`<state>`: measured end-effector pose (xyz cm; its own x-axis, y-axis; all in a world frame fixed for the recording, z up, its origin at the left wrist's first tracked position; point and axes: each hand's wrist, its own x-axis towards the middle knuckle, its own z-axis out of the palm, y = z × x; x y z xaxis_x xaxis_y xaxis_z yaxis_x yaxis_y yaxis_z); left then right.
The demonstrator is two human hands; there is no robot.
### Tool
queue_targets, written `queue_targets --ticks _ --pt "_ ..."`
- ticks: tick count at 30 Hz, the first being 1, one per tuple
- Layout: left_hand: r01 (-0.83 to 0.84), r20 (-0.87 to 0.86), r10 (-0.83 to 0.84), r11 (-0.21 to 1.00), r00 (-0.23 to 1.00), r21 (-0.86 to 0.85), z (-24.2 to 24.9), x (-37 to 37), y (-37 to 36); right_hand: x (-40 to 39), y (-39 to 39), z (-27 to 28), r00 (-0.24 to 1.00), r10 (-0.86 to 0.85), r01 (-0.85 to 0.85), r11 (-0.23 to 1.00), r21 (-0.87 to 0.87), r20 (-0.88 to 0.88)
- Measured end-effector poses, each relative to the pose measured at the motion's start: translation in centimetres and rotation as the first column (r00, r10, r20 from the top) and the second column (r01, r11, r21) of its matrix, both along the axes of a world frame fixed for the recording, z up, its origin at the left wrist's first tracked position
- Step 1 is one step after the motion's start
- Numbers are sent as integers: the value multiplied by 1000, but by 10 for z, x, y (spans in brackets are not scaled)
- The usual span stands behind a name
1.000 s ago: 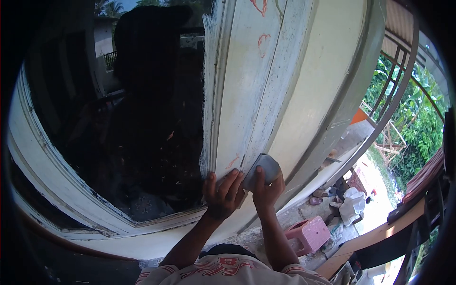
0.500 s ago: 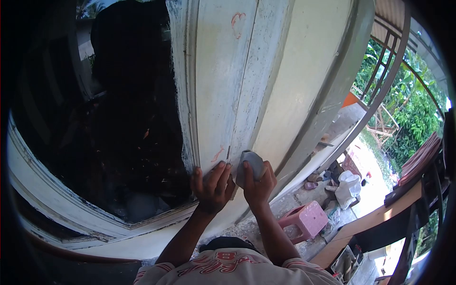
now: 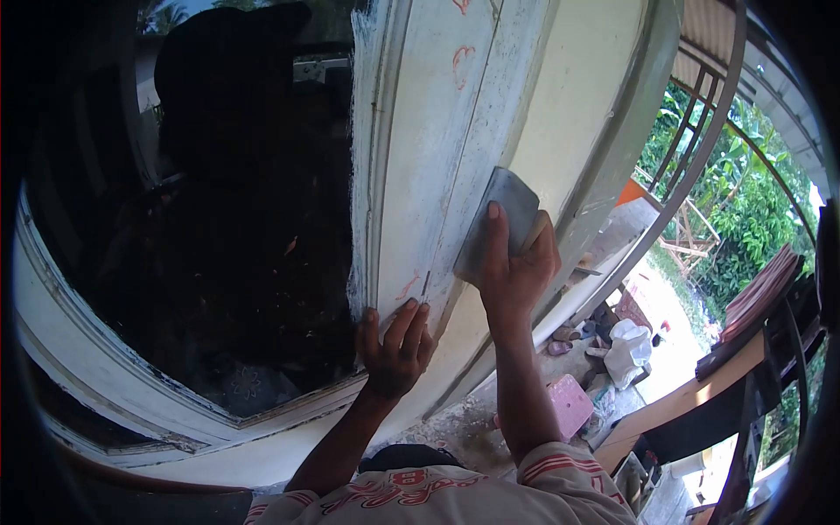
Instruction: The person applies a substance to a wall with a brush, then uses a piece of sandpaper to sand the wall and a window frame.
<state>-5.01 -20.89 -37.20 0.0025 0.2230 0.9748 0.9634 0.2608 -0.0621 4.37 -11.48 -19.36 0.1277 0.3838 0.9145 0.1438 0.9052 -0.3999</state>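
Observation:
A grey sheet, like sandpaper, (image 3: 500,223) lies against the pale painted wooden frame (image 3: 437,157). My right hand (image 3: 521,262) grips it, thumb on its face and the other fingers around its right edge. Lower and to the left, my left hand (image 3: 395,350) rests with fingers spread on the frame, beside the dark glass pane (image 3: 254,236), and holds nothing. Red marks (image 3: 462,68) show on the paint above, and a small one (image 3: 409,286) sits just over my left fingertips.
A pink stool (image 3: 570,404) stands on the floor at lower right, partly behind my right forearm. Beyond it are a white bag (image 3: 627,350), shoes (image 3: 562,346) and a wooden plank (image 3: 674,411). A curved metal frame (image 3: 700,166) rises at the right.
My right hand has moved up and to the right along the frame with the grey sheet, away from my left hand, which stays on the frame. The view has shifted slightly.

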Motion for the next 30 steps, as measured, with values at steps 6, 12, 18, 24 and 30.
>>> queue_targets --ticks 6,12,18,24,30 --pt "40 20 -40 999 999 -4 2 1 -1 10 -10 -99 989 -59 70 995 -73 138" --pt "87 30 -87 996 996 -9 6 0 -3 28 -33 -147 983 -29 72 969 -237 183" --pt "75 45 -74 997 996 -24 4 1 -3 38 -39 -114 996 -71 80 980 -182 56" --pt "69 83 -67 997 994 -27 5 5 -4 38 -38 -64 999 1 7 986 -164 48" --pt "58 105 -58 998 993 -1 11 11 -4 34 -30 -17 993 94 -102 986 -129 -66"
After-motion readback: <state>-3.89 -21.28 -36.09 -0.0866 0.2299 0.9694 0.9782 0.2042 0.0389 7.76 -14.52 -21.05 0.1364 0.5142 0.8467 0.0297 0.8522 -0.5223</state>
